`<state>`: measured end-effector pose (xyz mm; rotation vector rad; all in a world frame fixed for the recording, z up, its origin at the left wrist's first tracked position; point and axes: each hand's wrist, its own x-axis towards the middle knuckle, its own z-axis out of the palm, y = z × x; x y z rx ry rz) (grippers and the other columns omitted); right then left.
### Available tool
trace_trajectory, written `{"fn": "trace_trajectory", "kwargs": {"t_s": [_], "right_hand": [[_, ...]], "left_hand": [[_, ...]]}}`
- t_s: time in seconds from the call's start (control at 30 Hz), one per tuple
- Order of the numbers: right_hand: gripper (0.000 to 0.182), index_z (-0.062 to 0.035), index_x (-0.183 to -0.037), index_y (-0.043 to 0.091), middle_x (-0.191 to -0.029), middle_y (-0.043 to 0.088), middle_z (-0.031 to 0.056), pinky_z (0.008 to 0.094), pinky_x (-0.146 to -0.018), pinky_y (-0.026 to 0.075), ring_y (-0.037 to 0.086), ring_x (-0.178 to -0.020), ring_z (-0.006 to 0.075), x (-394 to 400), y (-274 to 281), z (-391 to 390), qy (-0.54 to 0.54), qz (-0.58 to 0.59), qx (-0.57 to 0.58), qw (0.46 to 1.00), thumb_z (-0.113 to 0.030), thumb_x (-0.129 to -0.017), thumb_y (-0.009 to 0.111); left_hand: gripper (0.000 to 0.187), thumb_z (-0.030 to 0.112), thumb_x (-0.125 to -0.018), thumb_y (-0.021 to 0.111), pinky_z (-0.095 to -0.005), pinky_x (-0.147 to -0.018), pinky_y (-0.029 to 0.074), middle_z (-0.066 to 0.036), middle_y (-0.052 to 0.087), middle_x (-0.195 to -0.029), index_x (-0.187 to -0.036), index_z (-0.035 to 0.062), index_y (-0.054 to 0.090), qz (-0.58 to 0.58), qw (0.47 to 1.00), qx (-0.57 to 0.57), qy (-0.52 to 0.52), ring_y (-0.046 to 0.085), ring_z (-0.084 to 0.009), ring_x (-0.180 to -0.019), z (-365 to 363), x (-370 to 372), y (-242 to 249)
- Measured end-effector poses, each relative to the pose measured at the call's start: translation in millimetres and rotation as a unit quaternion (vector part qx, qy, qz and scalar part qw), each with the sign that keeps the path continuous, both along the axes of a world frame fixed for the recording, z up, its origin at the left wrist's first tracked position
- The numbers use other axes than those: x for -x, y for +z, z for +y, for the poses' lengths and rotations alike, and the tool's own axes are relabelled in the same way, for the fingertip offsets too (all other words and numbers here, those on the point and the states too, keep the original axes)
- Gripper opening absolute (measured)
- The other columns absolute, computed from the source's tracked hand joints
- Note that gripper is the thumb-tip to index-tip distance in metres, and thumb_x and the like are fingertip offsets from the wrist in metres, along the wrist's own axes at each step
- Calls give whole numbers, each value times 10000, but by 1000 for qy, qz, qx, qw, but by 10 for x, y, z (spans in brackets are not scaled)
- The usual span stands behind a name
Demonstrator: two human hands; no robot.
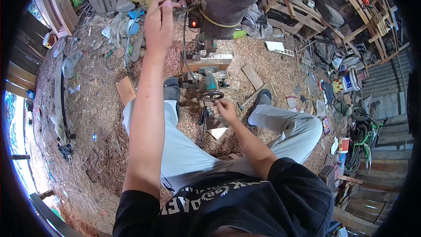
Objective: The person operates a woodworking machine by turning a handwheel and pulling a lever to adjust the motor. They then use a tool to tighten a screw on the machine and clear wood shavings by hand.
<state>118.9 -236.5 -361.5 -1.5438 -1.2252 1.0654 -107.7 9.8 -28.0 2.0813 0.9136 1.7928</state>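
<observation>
Before my seated body stands a machine with a big dark motor (228, 0) and a lit red switch (194, 23). My left hand (160, 24) is raised at the machine's left side, its curled fingers at the end of a lever (189, 8); part of that grip is hidden. Lower down, my right hand (226, 110) has its fingers closed at the rim of a dark handwheel (212, 95). The wheel sits at the near end of a green metal part (210, 81). Just beyond it, a wooden piece (208, 63) lies across the machine under the motor.
Wood shavings (239, 63) cover the floor around my feet. A hammer (251, 98) and a board (252, 76) lie to the right, another board (126, 89) by my left leg. A black cable (184, 48) hangs along the machine. Scrap wood, buckets (346, 82) and a green bike (364, 140) stand farther right.
</observation>
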Motion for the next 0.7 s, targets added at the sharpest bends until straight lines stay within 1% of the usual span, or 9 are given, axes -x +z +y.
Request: {"fn": "trace_trajectory", "kwargs": {"t_s": [0.03, 0.13, 0.2, 0.23, 0.27, 0.3, 0.43, 0.57, 0.7], "right_hand": [[263, -12, -895, 713, -689, 642, 29, 306, -575, 459, 582, -613, 121, -36, -16, -5, -66, 109, 54, 990, -215, -1048, 647], [353, -3, -872, 687, -657, 591, -17, 279, -577, 444, 564, -626, 72, 57, -59, 33, -150, 149, -2, 977, -266, -1091, 602], [205, -5, -950, 686, -784, 654, 45, 340, -679, 497, 632, -742, 149, 152, -19, -73, -160, 105, 15, 981, -188, -1034, 652], [144, -3, -995, 671, -943, 667, 102, 396, -790, 499, 638, -870, 221, 205, 41, -150, -121, -130, -95, 980, -146, -976, 665], [161, -2, -1040, 656, -1102, 681, 158, 451, -902, 501, 644, -999, 293, 253, 104, -237, -73, -355, -201, 910, -103, -917, 679], [445, -13, -1260, 598, -1390, 547, 233, 570, -1127, 352, 501, -1293, 424, 317, 194, -368, -24, -375, -149, 915, -100, -832, 681], [712, -34, -1513, 422, -1506, 405, 269, 624, -1159, 296, 392, -1406, 467, 406, 216, -458, 4, -456, -133, 880, -162, -872, 707], [610, -22, -1508, 440, -1485, 450, 259, 594, -1190, 261, 371, -1430, 464, 281, 111, -489, -52, -390, -104, 914, -235, -968, 626], [590, -21, -1488, 462, -1468, 467, 259, 577, -1151, 293, 403, -1401, 458, -27, -291, -577, -173, -327, -43, 928, -335, -1007, 598]], "left_hand": [[512, 310, -1141, 396, -381, -997, 494, -148, 680, -1295, -1018, -25, 763, 2, 1000, -9, 2, 660, -278, -1147, 18, 15, -16], [505, 309, -1141, 405, -362, -960, 507, -148, 683, -1282, -1023, -34, 756, -20, 1000, 17, -4, 677, -252, -1071, 39, 32, -38], [502, 306, -1141, 408, -356, -949, 508, -145, 684, -1281, -1024, -40, 753, -13, 1000, 12, 0, 679, -240, -1047, 27, 44, -37], [499, 303, -1140, 411, -349, -939, 510, -141, 685, -1280, -1025, -46, 749, -8, 1000, 2, 2, 682, -229, -1023, 32, 45, -34], [499, 303, -1140, 411, -349, -939, 510, -141, 685, -1280, -1025, -46, 749, -7, 1000, 2, 4, 682, -229, -1023, 37, 40, -28], [501, 301, -1140, 412, -350, -944, 507, -140, 684, -1283, -1016, -45, 752, -9, 1000, 2, 0, 681, -233, -1029, 47, 34, -30], [460, 307, -1136, 426, -344, -967, 493, -126, 713, -1230, -1096, -18, 748, -4, 999, -40, 7, 679, -224, -1046, 71, -24, -30], [408, 331, -1129, 454, -345, -1006, 472, -98, 758, -1092, -1294, 33, 678, 1, 1000, 4, -5, 675, -202, -1082, 151, -99, -128], [397, 304, -1127, 452, -345, -1011, 471, -107, 750, -1129, -1284, 22, 683, -11, 999, 17, -27, 669, -210, -1107, 181, -223, -124]]}}
